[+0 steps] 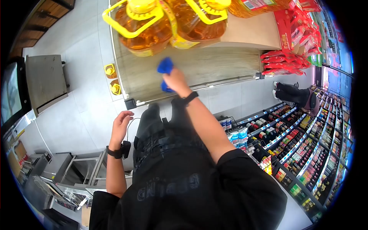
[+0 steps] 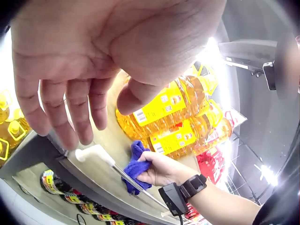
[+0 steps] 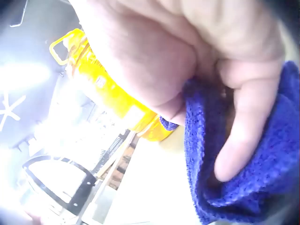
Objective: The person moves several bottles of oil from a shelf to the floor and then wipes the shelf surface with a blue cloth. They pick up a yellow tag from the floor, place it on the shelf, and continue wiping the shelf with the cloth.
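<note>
A blue cloth [image 1: 165,65] lies bunched on the wooden shelf top [image 1: 214,65], gripped by my right hand [image 1: 177,81]. Close up in the right wrist view, the fingers of my right hand [image 3: 234,93] curl into the folds of the cloth [image 3: 197,154]. Large oil bottles with yellow handles [image 1: 143,32] stand just beyond the cloth. My left hand [image 1: 122,122] hangs beside the shelf's near corner, holding nothing; in the left wrist view its fingers are loosely bent, and the left hand [image 2: 103,61] covers part of the bottles [image 2: 161,105].
Red packets [image 1: 285,63] are stacked at the shelf's right end. A rail with a white fitting [image 2: 96,154] runs along the front edge. Two small oil bottles [image 1: 110,71] are at the left side. Racks of goods [image 1: 291,142] and another person [image 1: 293,94] are to the right.
</note>
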`<state>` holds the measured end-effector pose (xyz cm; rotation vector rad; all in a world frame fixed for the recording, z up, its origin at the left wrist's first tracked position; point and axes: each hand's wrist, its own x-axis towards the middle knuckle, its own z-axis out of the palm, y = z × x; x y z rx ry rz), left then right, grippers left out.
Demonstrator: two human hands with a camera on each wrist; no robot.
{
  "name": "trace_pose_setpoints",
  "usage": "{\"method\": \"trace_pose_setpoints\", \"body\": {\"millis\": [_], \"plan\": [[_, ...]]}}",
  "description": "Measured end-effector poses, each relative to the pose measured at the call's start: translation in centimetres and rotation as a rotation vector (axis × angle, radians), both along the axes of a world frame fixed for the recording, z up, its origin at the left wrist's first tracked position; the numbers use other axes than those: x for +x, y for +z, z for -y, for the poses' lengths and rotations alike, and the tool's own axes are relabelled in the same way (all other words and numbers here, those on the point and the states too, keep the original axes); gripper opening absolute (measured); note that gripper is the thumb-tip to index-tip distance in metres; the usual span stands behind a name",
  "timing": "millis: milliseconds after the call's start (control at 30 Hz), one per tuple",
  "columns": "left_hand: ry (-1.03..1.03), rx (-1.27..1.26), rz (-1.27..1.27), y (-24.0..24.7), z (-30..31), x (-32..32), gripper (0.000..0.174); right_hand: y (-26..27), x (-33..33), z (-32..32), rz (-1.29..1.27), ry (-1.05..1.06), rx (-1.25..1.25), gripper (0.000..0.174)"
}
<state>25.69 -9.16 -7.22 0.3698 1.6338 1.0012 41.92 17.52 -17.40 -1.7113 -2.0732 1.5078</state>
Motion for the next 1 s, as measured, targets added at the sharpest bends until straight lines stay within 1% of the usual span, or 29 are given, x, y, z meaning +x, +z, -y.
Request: {"method": "trace_pose_setpoints", "body": {"millis": [67, 133, 233, 267, 300, 333, 367, 400, 433, 467, 500, 533, 567, 600, 633, 667, 700, 733, 767, 833, 933, 967, 1000], "plan": [[0.024, -0.026, -0.037, 0.1, 1.9, -1.4, 0.02, -1.0, -4.0, 2.1, -0.101, 0.033, -0.044, 0.044], [0.045, -0.032, -0.053, 0.2, 3.3, -2.4, 0.021, 0.3, -6.4, 2.7, -0.174, 0.017, -0.224, 0.039], [0.055, -0.024, -0.046, 0.2, 4.5, -3.0, 0.021, 3.9, -7.1, 2.3, -0.514, -0.067, -0.762, 0.032], [0.057, -0.026, -0.039, 0.2, 4.8, -2.8, 0.021, 4.0, -6.4, 1.5, -0.506, -0.003, -0.78, 0.028], [0.058, -0.028, -0.041, 0.2, 5.1, -2.6, 0.021, 5.3, -5.5, 0.7, -0.464, 0.0, -0.71, 0.031], [0.063, -0.026, -0.045, 0.2, 5.1, -2.4, 0.021, 6.0, -4.3, -0.2, -0.432, 0.005, -0.561, 0.032], [0.067, -0.02, -0.051, 0.3, 4.9, -2.1, 0.021, 6.4, -2.7, -1.2, -0.412, 0.007, -0.466, 0.032], [0.08, -0.032, -0.048, 0.7, 4.6, -1.6, 0.022, 7.9, -1.1, -1.8, -0.534, -0.091, -0.484, 0.031], [0.086, -0.027, -0.042, 0.8, 4.4, -1.0, 0.022, 8.9, 0.9, -3.2, -0.497, -0.094, -0.455, 0.03], [0.09, -0.021, -0.037, 0.7, 4.1, -0.4, 0.022, 8.1, 3.2, -4.5, -0.519, -0.16, -0.382, 0.03], [0.094, -0.016, -0.032, 0.6, 3.8, 0.3, 0.022, 8.9, 5.7, -6.2, -0.507, -0.171, -0.39, 0.029], [0.087, -0.009, -0.018, 0.3, 3.4, 0.9, 0.022, 10.4, 7.9, -7.4, -0.46, -0.162, -0.335, 0.027], [0.082, 0.001, -0.019, 0.2, 2.9, 1.6, 0.022, 9.2, 10.7, -9.2, -0.384, -0.226, -0.24, 0.026], [0.076, 0.011, -0.019, 0.1, 2.3, 2.4, 0.022, 8.2, 14.1, -11.2, -0.334, -0.234, -0.194, 0.026], [0.068, 0.026, -0.021, 0.0, 1.5, 3.1, 0.022, 9.9, 16.0, -11.7, -0.297, -0.299, -0.128, 0.024], [0.059, 0.022, -0.036, -0.1, 0.8, 3.8, 0.022, 9.1, 19.6, -13.9, -0.201, -0.258, -0.156, 0.033], [0.065, 0.033, -0.038, 0.2, 0.0, 4.6, 0.022, 8.0, 22.8, -15.6, -0.163, -0.248, -0.096, 0.035], [0.073, 0.044, -0.041, 0.8, -0.8, 5.5, 0.022, 10.7, 23.6, -15.4, -0.069, -0.286, 0.014, 0.037], [0.083, 0.058, -0.048, 1.1, -1.6, 6.3, 0.022, 9.5, 26.6, -17.2, -0.01, -0.244, 0.116, 0.04], [0.105, 0.081, -0.042, 1.1, -2.4, 8.1, 0.022, 8.7, 30.4, -19.4, 0.27, -0.156, 0.426, 0.039], [0.151, 0.083, -0.037, 1.1, -2.7, 10.8, 0.021, 5.9, 33.0, -21.0, 0.54, -0.006, 0.6, 0.045], [0.168, 0.07, -0.033, 1.1, -2.5, 11.7, 0.021, 4.0, 33.3, -21.4, 0.53, 0.007, 0.54, 0.044], [0.185, 0.058, -0.031, 1.1, -2.2, 12.6, 0.021, 2.8, 32.7, -21.2, 0.577, 0.059, 0.521, 0.045]]}}
